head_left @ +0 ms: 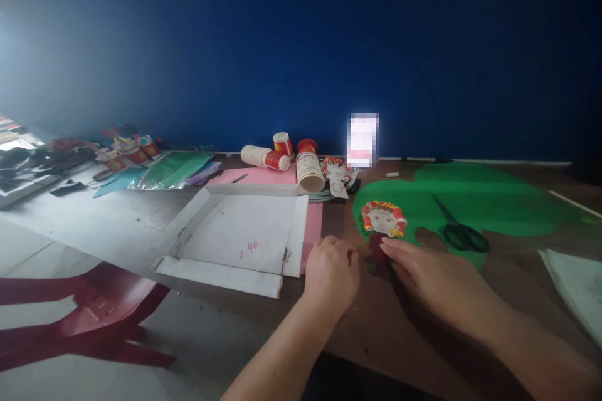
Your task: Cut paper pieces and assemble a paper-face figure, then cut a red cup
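On the dark brown table lies a lion-like paper face (383, 220) with a red and yellow mane, partly over a green sheet (470, 194). Just below it is a dark red piece (377, 252), which looks like paper. My right hand (423, 266) grips its right edge, thumb and fingertips close together. My left hand (332, 272) is curled closed at the table, left of the red piece; whatever it may hold is hidden. Black scissors (463, 235) rest on the green sheet beyond my right hand.
A shallow white box lid (235, 232) lies left over a pink sheet (315, 225). Behind are stacked paper cups (310, 172) and a blurred bright screen (362, 140). Decorated cups (128, 151) stand far left; white sheets (574, 288) lie right. A red chair (103, 301) is front left.
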Tool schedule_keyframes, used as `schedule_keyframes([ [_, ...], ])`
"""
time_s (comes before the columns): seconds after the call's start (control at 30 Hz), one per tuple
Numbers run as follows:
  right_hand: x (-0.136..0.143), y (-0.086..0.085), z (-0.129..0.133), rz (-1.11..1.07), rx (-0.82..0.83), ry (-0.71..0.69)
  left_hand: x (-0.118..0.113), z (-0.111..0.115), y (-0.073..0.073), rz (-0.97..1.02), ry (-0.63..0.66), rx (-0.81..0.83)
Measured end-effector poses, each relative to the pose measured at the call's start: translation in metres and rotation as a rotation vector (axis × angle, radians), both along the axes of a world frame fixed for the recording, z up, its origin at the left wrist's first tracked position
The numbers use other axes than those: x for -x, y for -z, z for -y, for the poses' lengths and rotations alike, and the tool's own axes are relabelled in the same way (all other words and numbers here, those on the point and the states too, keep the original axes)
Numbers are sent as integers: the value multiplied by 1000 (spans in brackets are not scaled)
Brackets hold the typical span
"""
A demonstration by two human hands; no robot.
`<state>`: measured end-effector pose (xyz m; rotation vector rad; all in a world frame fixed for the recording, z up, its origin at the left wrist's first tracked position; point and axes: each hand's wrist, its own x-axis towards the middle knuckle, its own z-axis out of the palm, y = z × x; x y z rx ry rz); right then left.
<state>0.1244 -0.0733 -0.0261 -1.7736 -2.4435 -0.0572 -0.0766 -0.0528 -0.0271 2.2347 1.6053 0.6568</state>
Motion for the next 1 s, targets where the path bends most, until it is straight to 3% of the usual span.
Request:
schedule_keyframes([
  [0.3, -1, -2, -1, -26, 13, -2, -15, -19, -3, -81, 77, 44],
  [0.57, -6, 2, 0, -64, 5, -23, -12, -10, 2, -127, 364, -79],
  [0.77, -4, -1, 0, -80, -1, -23, -9, -6, -3, -228, 486, -148],
  [1.0, -1, -3, 0, -69, 8, -11, -8, -3, -2, -258, 495, -136],
])
